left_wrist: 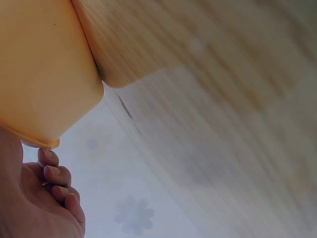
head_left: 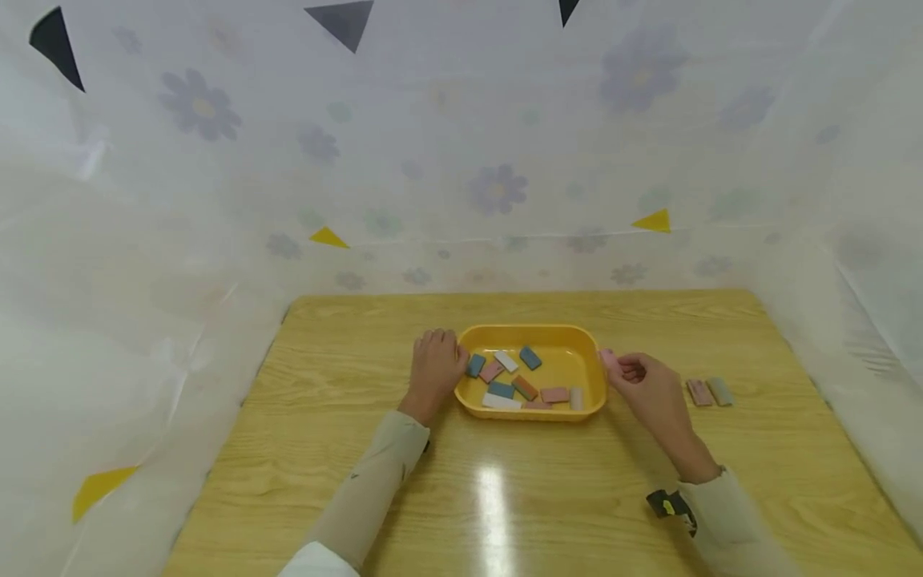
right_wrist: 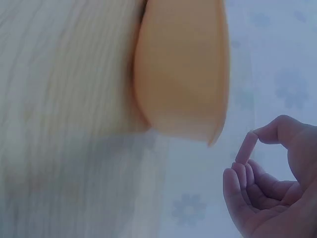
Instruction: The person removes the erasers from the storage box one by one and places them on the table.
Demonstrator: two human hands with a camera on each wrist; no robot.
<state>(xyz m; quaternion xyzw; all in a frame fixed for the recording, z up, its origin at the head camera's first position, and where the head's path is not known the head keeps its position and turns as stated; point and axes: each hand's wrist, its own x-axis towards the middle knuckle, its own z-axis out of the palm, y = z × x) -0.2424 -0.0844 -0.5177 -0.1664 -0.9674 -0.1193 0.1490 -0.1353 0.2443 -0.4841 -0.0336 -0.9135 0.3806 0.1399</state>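
Note:
A yellow tray (head_left: 534, 414) holds several small rectangular blocks in blue, white, pink and brown. At its left end my left hand (head_left: 435, 366) grips the rim, with the thumb at the edge and the fingers curled on the outside. In the left wrist view those fingers (left_wrist: 55, 173) curl just beyond the rim. My right hand (head_left: 652, 393) pinches a pink block (head_left: 610, 361) between thumb and fingertips beside the tray's right end. The right wrist view shows this pink block (right_wrist: 246, 147) held by its ends, apart from the tray wall (right_wrist: 183, 69).
Two more small blocks, one pinkish (head_left: 699, 393) and one greenish (head_left: 719, 391), lie on the wooden table (head_left: 346, 353) to the right of my right hand. A pale flowered sheet (head_left: 433, 120) encloses the table at the back and sides.

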